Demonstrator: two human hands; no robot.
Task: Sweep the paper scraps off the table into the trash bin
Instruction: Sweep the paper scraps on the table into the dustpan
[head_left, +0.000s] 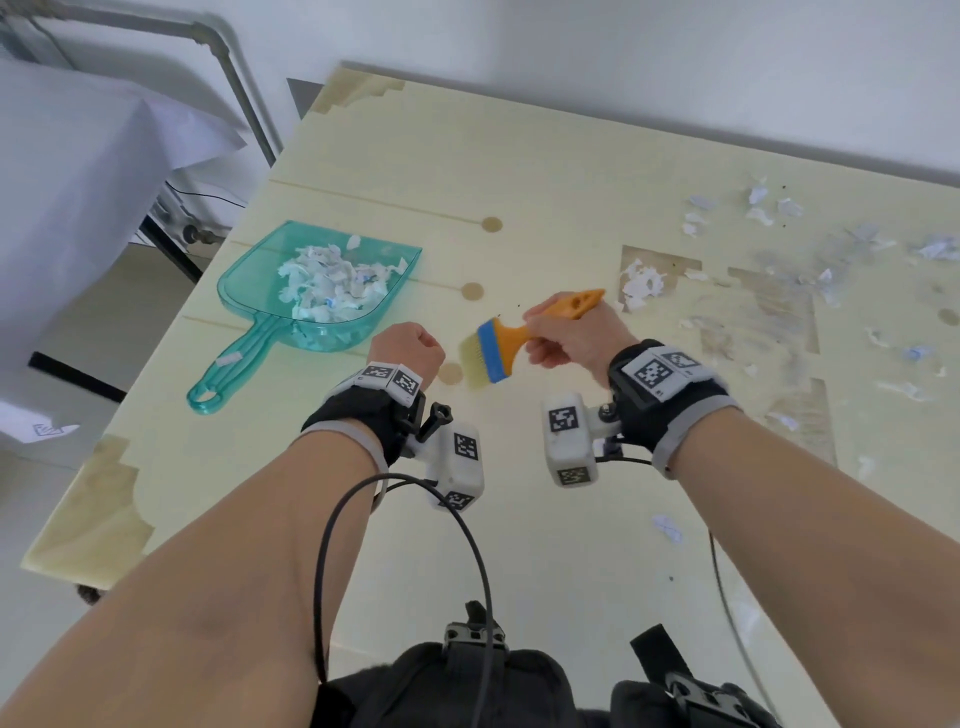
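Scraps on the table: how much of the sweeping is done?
Partly done. The dustpan already holds a pile of scraps. The right hand holds the brush; the left hand is fisted, empty. Many scraps remain on the table's right side; no bin visible.

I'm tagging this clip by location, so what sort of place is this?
Probably a lab or workshop room set up for recording, not a home: a worn pale worktable with patched corners, a sheet-draped metal-framed stand beside it, and marker-tagged wristbands on the person.
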